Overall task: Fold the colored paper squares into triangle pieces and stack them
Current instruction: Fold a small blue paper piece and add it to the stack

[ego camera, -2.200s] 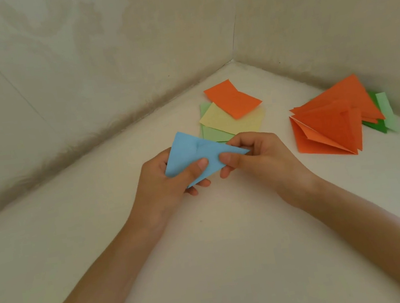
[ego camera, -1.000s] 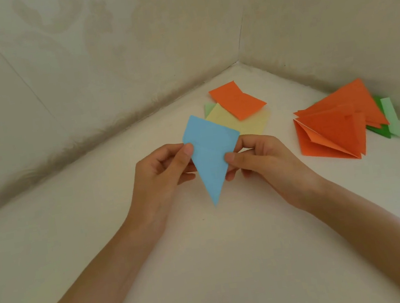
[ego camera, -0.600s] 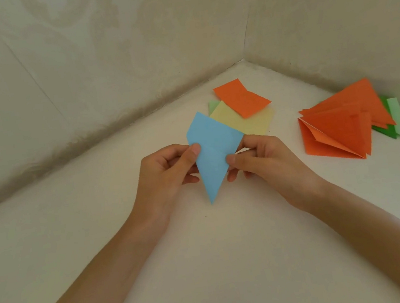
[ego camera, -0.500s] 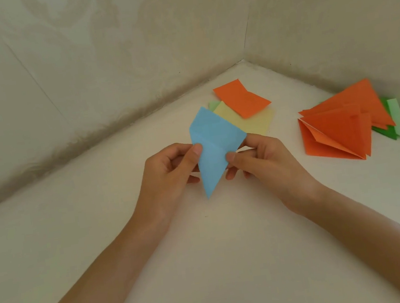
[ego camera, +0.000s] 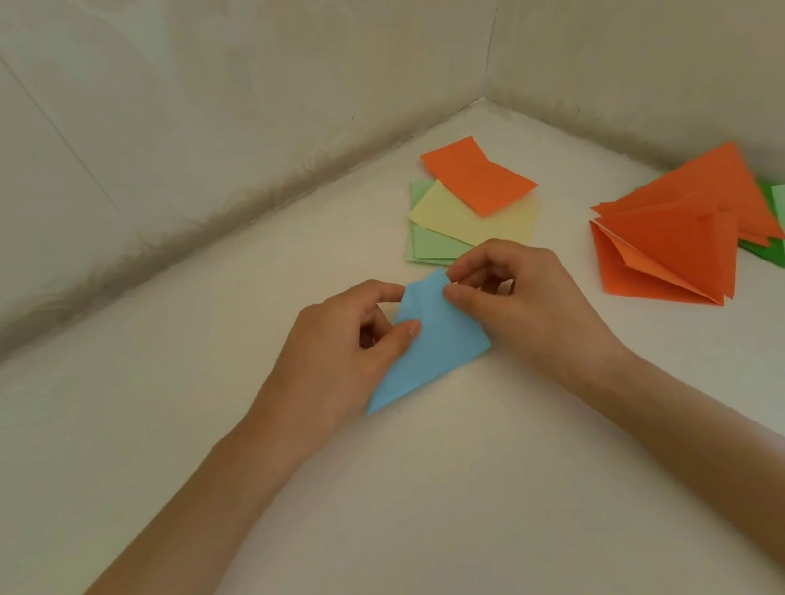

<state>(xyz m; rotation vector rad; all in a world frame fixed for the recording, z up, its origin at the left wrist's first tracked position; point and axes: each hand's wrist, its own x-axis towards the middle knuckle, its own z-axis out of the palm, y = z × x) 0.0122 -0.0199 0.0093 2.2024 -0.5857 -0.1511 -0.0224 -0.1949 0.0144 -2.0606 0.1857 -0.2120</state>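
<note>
Head view: a folded blue paper piece [ego camera: 429,342] is held between both hands, low against the white surface [ego camera: 436,518]; whether it rests on that surface cannot be told. Its left edge is pinched by the left hand [ego camera: 332,351], thumb on top and fingers curled behind. Its upper corner is nipped between thumb and forefinger of the right hand [ego camera: 529,313]. The hands are set close together, both clamped on the piece, whose long point runs out below the left hand.

The step in hand is judged to be a further fold at the upper corner. It would be done well if the corner were brought exactly onto its matching edge before any crease is pressed. The layers should be pinned by the left thumb so that they cannot slide, and the crease then run firmly along its whole length.

Just beyond the right hand, unfolded squares are fanned: an orange sheet [ego camera: 476,174] over a yellow sheet [ego camera: 471,228] over light green sheets [ego camera: 428,244], whose near edge lies close to the right fingers. Well apart to the right of that hand, the stack of orange triangles [ego camera: 676,247] is laid over green pieces [ego camera: 775,251], near the wall [ego camera: 671,31]. Open room is found toward the person and to the left of the left hand.
</note>
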